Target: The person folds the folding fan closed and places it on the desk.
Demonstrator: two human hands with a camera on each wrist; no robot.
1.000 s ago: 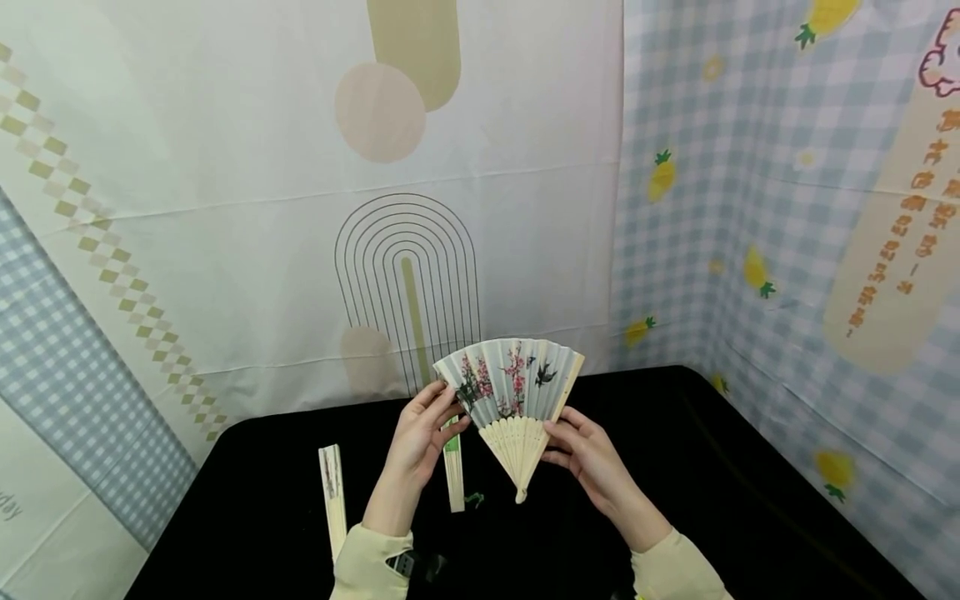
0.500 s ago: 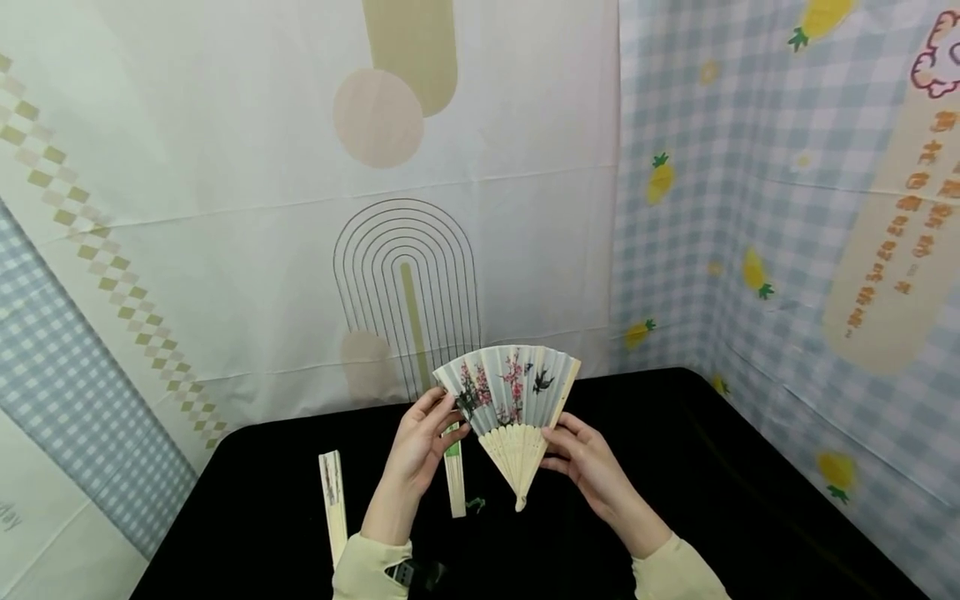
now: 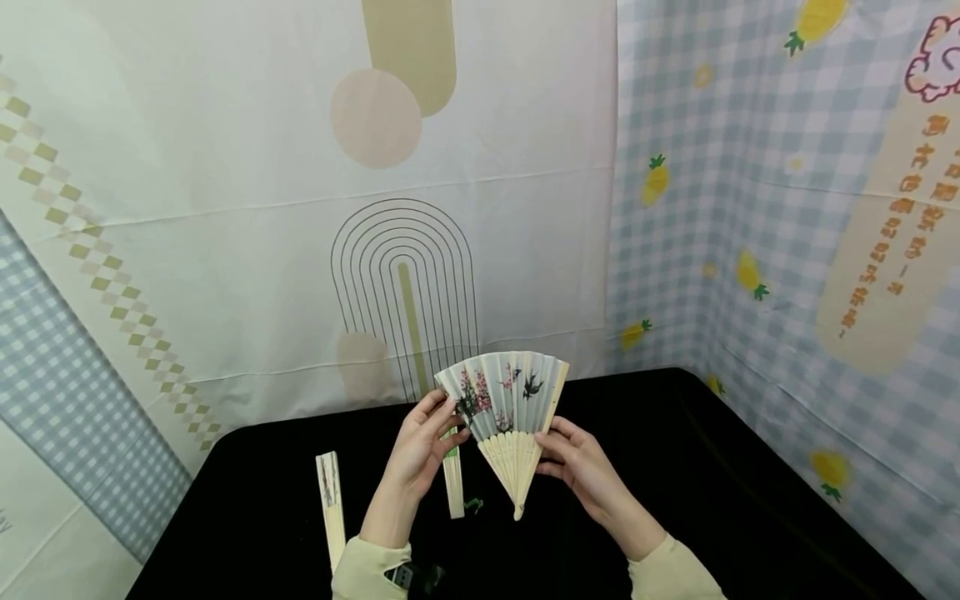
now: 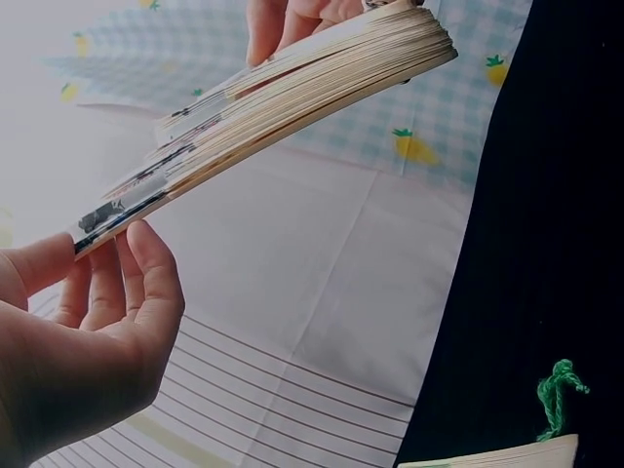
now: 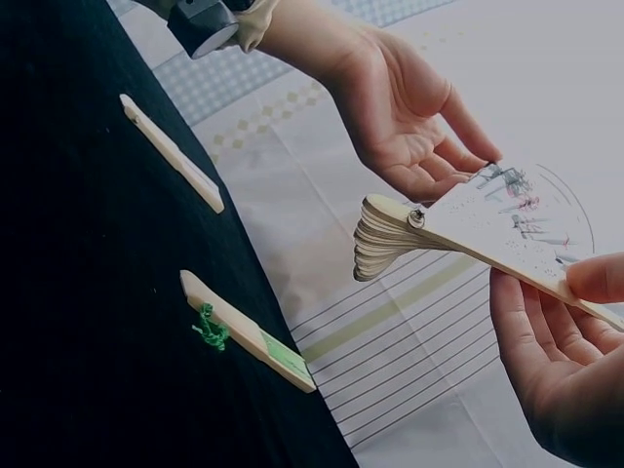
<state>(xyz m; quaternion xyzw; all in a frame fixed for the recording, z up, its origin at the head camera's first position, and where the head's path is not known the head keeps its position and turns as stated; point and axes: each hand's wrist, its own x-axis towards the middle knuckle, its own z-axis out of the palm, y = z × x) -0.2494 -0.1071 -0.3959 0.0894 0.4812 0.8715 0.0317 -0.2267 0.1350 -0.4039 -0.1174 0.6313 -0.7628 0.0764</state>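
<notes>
Spread between both hands is a folding fan [image 3: 498, 396], pale with pink blossoms and dark birds, its bamboo ribs meeting at a pivot that points down in the head view. My left hand [image 3: 420, 446] pinches its left edge between thumb and fingers. On the opposite side my right hand [image 3: 581, 462] grips the right outer rib, thumb in front. The left wrist view looks along the folded ribs of the fan [image 4: 292, 107], edge on. In the right wrist view the fan's pivot [image 5: 416, 218] shows, with my right hand [image 5: 565, 361] pinching the outer rib.
On the black table [image 3: 247, 500] lie two closed folding fans: one plain fan [image 3: 332, 508] at the left, and one green-leafed fan [image 3: 453, 483] with a green tassel [image 3: 473, 505], partly behind my left hand. Printed cloth [image 3: 525, 250] hangs behind the table.
The fan has narrowed slightly: its right edge and my right hand have moved a little left. Its top sits a bit lower in view. My left hand stays nearly in place.
</notes>
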